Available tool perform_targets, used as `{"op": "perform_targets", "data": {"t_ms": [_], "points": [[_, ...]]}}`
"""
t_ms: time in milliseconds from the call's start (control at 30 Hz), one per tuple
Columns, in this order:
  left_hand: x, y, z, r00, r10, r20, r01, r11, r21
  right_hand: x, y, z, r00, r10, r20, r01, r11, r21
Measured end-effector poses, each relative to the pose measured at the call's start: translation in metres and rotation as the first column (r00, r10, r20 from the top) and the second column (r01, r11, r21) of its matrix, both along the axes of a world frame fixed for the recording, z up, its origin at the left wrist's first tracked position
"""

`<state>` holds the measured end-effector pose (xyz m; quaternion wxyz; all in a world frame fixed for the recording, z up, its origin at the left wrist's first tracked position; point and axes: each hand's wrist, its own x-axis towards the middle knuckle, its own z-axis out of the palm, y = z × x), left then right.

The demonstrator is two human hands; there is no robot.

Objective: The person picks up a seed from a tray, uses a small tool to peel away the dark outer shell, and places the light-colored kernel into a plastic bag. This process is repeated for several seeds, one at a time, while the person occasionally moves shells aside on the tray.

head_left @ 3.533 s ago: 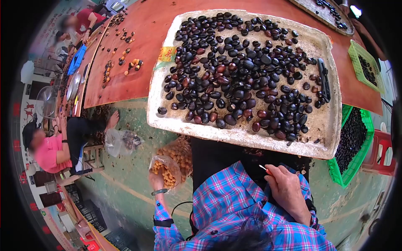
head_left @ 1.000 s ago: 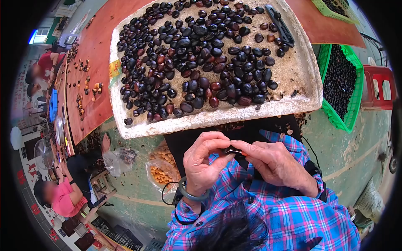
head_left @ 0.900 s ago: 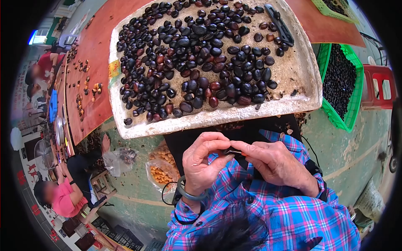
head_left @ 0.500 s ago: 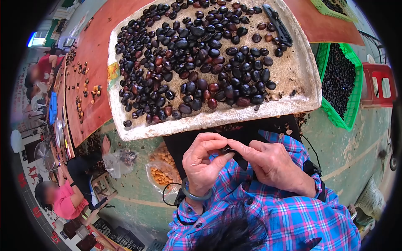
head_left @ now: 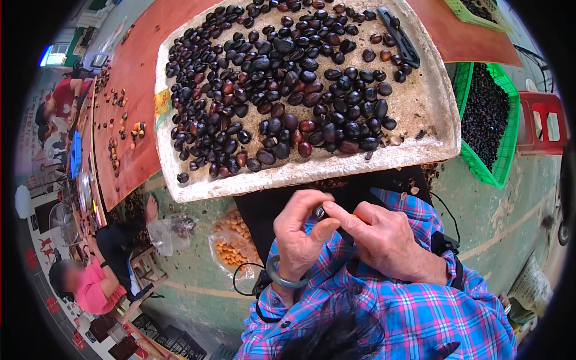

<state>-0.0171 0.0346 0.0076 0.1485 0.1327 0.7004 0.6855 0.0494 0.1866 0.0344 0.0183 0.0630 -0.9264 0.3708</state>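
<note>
Low in front of my chest, my left hand [head_left: 303,234], with a bangle at the wrist, pinches a dark, glossy nut [head_left: 320,211] between thumb and fingers. My right hand [head_left: 384,240] is closed, and its thumb and forefinger press against the same nut from the right. A dark piece shows under the right hand's fingers, too hidden to name. Just beyond both hands stands a white foam tray [head_left: 210,191] holding many dark brown and black nuts [head_left: 282,78]. A dark-handled cutter [head_left: 399,37] lies at the tray's far right.
A green basket [head_left: 510,129] of dark nuts stands at the right beside a red stool [head_left: 543,120]. Bags of orange-yellow kernels [head_left: 231,252] sit on the floor to the left. A reddish table [head_left: 135,66] carries scattered nuts. Co-workers, one in pink [head_left: 96,285], sit at the left.
My left hand has shifted slightly right and turned, and the nut shows more plainly between the fingers. My right hand has moved slightly, its fingers more curled. The tray's contents look the same.
</note>
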Motion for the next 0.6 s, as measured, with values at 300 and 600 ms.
{"op": "perform_targets", "data": {"t_ms": [300,600], "points": [[0.004,0.001,-0.001,0.984,-0.165,-0.068,0.151,0.972,-0.179,0.000,-0.003,0.002,0.995,-0.031,0.094,0.033,0.999,-0.023],[-0.011,-0.024,0.005,0.822,-0.518,0.238,0.550,0.830,-0.093,0.005,-0.001,0.004,0.981,0.102,0.166,-0.103,0.995,0.001]]}}
